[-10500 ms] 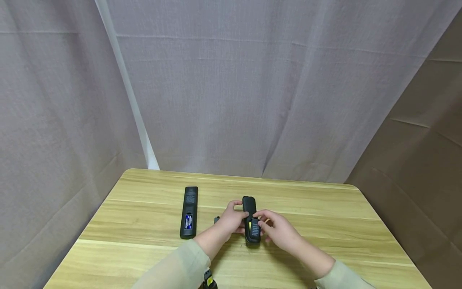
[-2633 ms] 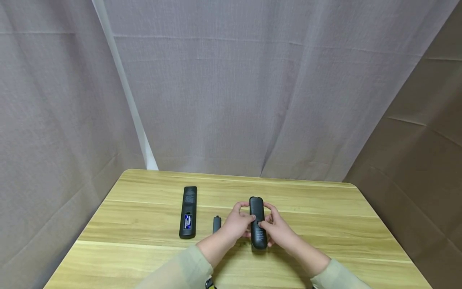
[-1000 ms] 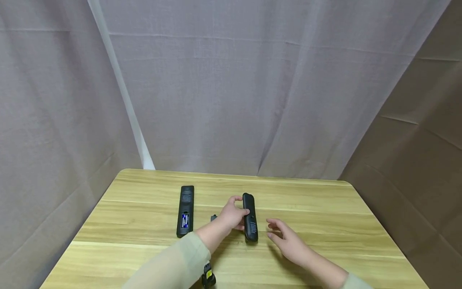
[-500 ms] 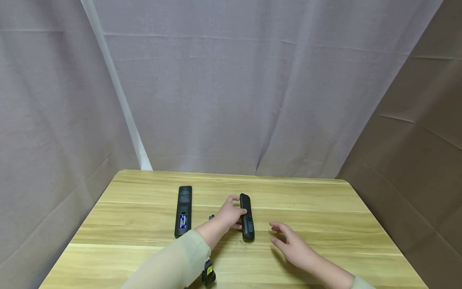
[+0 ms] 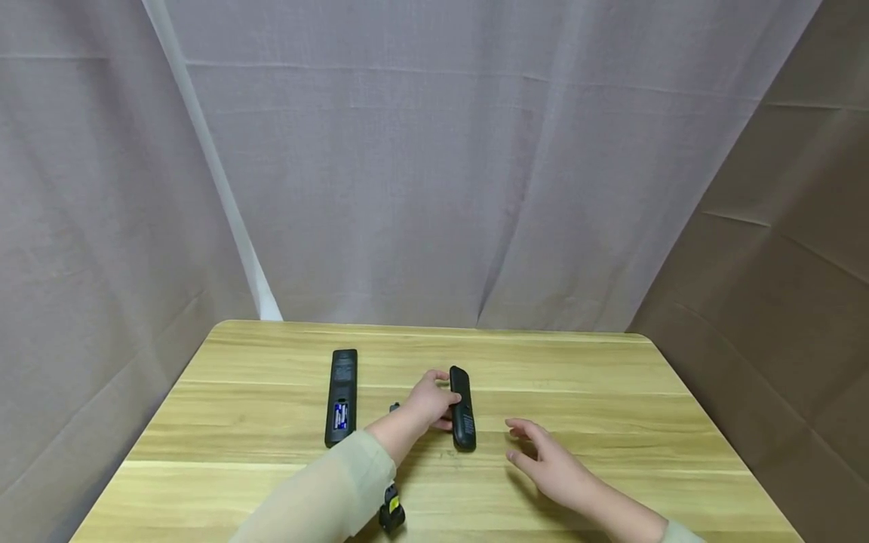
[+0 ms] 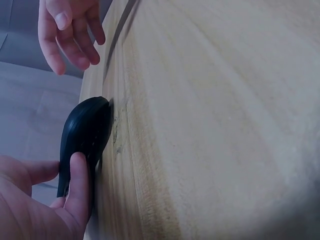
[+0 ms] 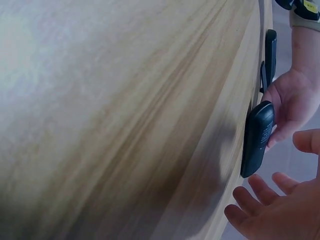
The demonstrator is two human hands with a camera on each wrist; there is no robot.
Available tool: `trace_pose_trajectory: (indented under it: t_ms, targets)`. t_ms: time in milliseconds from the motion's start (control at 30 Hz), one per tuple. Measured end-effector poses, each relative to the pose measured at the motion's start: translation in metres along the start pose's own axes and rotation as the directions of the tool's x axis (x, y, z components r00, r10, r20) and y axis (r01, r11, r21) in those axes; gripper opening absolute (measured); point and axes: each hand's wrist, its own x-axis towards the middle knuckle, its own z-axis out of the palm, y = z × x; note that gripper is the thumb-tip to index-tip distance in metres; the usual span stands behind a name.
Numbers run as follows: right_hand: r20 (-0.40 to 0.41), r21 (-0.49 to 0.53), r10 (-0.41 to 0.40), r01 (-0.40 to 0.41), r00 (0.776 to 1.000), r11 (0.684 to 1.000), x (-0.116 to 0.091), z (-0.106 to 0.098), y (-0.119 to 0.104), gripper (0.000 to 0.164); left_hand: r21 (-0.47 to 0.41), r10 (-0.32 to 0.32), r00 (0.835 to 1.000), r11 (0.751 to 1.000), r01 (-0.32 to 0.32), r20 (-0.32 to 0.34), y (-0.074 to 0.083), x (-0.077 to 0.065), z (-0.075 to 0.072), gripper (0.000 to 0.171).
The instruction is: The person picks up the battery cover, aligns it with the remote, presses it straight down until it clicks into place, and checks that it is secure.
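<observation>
Remote (image 5: 464,415) closed up at the back now, and there's the change: the right hand (image 5: 550,464) has let go! Moments ago both hands were on it, and earlier that right hand was pinching a cover over the back, with something yellow showing inside. Now it's an unbroken dark back with lines of print, so I'd judge this one covered, though whether the cover is fully seated I can't tell from here.

So, the hands are apart. The left hand (image 5: 428,401) has the remote on its own, thumb on the back, fingers round the far side, and it's tipped on edge a little, over the middle of the table (image 5: 577,385). Touching the wood? Can't be sure. The right hand hangs to the right of it, fingers loose, holding nothing.

Over on the left, no change: the second remote (image 5: 344,369) lies face down, two blue batteries (image 5: 341,415) bare in their bay. A dark piece (image 5: 394,406) peeps out behind the left forearm, perhaps its cover, so that remote looks unfinished to me.
</observation>
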Motion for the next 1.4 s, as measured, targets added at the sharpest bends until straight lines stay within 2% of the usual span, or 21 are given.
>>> trace_pose_trajectory:
  t_ms: [233, 433, 767, 1400]
  targets:
    - [0.026, -0.002, 0.010, -0.010, 1.000, 1.000, 0.000, -0.002, 0.000, 0.055, -0.021, -0.026, 1.000, 0.999, 0.026, 0.008, 0.002, -0.003, 0.000, 0.047]
    - [0.016, -0.003, 0.013, -0.013, 1.000, 1.000, -0.001, -0.001, -0.001, 0.055, -0.033, -0.035, 0.999, 0.999, 0.035, 0.013, 0.004, -0.007, -0.002, 0.046]
    - [0.023, 0.008, 0.013, -0.013, 1.000, 1.000, -0.001, 0.000, -0.002, 0.057, -0.022, 0.001, 1.000, 1.000, -0.001, 0.014, 0.004, -0.012, -0.008, 0.044]
    - [0.029, 0.023, 0.008, -0.009, 1.000, 1.000, 0.004, 0.005, -0.001, 0.055, -0.012, 0.013, 0.999, 1.000, -0.013, 0.048, -0.001, -0.020, -0.013, 0.047]
